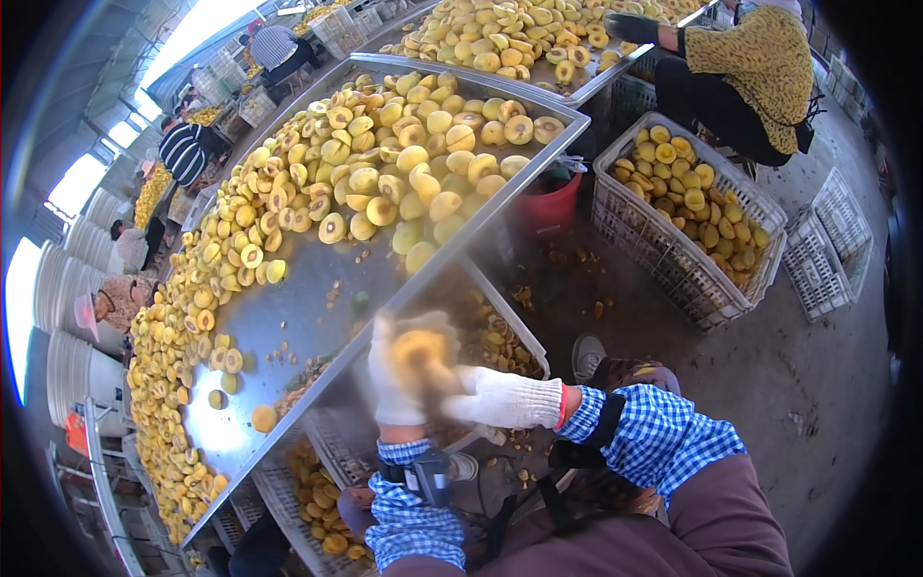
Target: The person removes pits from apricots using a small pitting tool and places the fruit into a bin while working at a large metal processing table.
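Both my hands wear white knitted gloves and meet just above the near rim of a metal table [442, 264]. In my left hand [392, 385] is a yellow peach half [420, 354], smeared by motion, with its cut side showing brownish. My right hand [505, 397] comes in from the right, its fingers closed against the lower side of the fruit. What the right fingers grip is too blurred to make out. Many yellow peach halves [332, 228] lie heaped over the table, some cut side up with dark red centres.
Below the table edge stands a white crate [510, 332] with peach scraps, and another crate [322, 500] of fruit. A full crate [663, 255] and a red bucket [546, 207] are at the right. Scraps litter the floor. A person in yellow [755, 72] sits at the far right; others work at left.
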The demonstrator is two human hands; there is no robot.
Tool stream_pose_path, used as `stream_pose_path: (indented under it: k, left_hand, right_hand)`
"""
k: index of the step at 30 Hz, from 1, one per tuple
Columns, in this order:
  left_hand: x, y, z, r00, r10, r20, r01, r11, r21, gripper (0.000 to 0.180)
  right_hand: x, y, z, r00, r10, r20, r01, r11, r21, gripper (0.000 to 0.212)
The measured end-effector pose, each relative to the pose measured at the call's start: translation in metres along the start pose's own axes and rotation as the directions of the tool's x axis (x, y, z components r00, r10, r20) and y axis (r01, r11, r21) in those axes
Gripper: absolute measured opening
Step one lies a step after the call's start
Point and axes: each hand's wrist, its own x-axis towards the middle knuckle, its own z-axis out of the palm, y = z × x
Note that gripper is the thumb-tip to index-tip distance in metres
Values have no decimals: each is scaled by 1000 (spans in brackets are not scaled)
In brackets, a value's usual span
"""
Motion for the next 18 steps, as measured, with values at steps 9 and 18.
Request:
stream_pose_path:
  k: [9, 18]
  left_hand:
    - [3, -4, -9, 848, 17, 530, 361, 714, -600, 66]
    - [-82, 58, -172, 598, 654, -463, 474, 178, 863, 44]
  right_hand:
    - [5, 2, -4, 933, 8, 361, -229, 784, 576, 16]
    - [-17, -12, -9, 992, 76, 98, -99, 960, 261, 23]
